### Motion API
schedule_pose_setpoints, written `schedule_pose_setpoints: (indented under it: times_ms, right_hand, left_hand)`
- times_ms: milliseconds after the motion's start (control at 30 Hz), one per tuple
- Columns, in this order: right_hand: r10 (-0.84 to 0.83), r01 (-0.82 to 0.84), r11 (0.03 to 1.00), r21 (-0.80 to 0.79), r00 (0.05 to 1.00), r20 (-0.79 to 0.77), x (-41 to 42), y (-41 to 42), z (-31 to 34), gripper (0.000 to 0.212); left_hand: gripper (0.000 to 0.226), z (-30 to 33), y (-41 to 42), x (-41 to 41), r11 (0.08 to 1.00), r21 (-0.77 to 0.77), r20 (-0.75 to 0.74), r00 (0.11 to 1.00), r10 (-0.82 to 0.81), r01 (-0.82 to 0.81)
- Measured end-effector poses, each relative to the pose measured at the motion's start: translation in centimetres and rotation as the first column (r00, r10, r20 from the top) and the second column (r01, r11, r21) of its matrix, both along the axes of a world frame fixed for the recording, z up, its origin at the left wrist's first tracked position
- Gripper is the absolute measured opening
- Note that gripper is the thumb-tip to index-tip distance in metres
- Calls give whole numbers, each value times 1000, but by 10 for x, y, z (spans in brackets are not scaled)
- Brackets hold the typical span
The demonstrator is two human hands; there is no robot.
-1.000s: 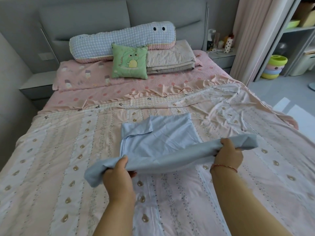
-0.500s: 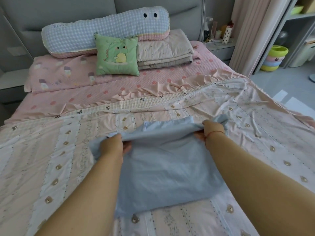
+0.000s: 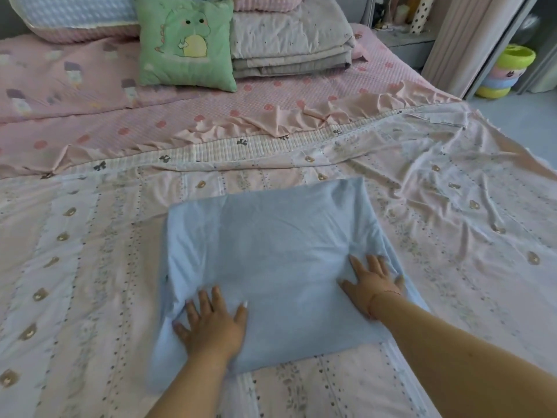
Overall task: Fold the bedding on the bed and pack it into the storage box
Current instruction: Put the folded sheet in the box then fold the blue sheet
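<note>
With the left hand [image 3: 211, 324] and right hand [image 3: 372, 283] flat, fingers spread (gripping nothing), on the folded blue sheet [image 3: 271, 251], sweeping both outward should flatten its 2 puffed sides.

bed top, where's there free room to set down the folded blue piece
Free: the patterned quilt right of the blue sheet, and its stretch to the left. Crowded: the head end, where the green cushion and folded grey blanket sit.

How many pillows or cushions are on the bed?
2: a green dinosaur cushion near the headboard, and a long checked bolster behind it, partly cut off. Others may be out of frame.
</note>
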State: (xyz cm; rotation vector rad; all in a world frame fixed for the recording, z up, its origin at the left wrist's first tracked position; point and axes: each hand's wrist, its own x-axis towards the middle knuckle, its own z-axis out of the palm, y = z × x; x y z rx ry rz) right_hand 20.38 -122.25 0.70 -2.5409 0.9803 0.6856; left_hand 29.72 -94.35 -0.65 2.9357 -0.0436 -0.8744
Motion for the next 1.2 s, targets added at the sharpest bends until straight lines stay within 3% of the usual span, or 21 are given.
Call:
schedule_pose_setpoints:
  times_ms: [133,333,400,500,567,700,833,1000,1100,1200]
  right_hand:
    - [-241,241,970,5,970,5,11,-21,-3,96]
    - [-424,417,906,79,899,111,13,-23,-2,112]
    - [-494,460,864,207,854,162,14,-18,4,108]
    - [-545,464,818,342,814,201,10,-5,18,91]
    - [-574,444,787,429,781,244,3,8,32,74]
    - [-729,431,620,655,625,279,-26,35,60,48]
    - [-828,431,506,747,485,281,-74,52,90,35]
    - [-858,408,490,770,382,343,-142,52,132,21]
    - [-871,407,479,777,327,366,-174,48,163,21]
    - [-873,371,483,793,277,402,-201,38,196,16]
  left_hand:
    - [87,-6,12,25,986,25,66,985,162,-164]
    - [109,1,22,36,899,-152,199,879,434,-410]
    - [106,6,20,43,777,-368,89,813,576,-510]
    - [66,26,7,39,422,-669,-242,716,655,-612]
    - [49,40,-7,26,315,-715,-357,713,603,-624]
    - [56,59,-29,-10,130,-777,-501,730,465,-616]
    - [35,88,-33,-53,107,-797,-490,740,461,-594]
    - [41,130,-35,-108,110,-783,-523,743,417,-612]
    - [33,164,-47,-134,117,-814,-490,780,389,-569]
    - [45,201,-61,-152,97,-856,-445,820,361,-507]
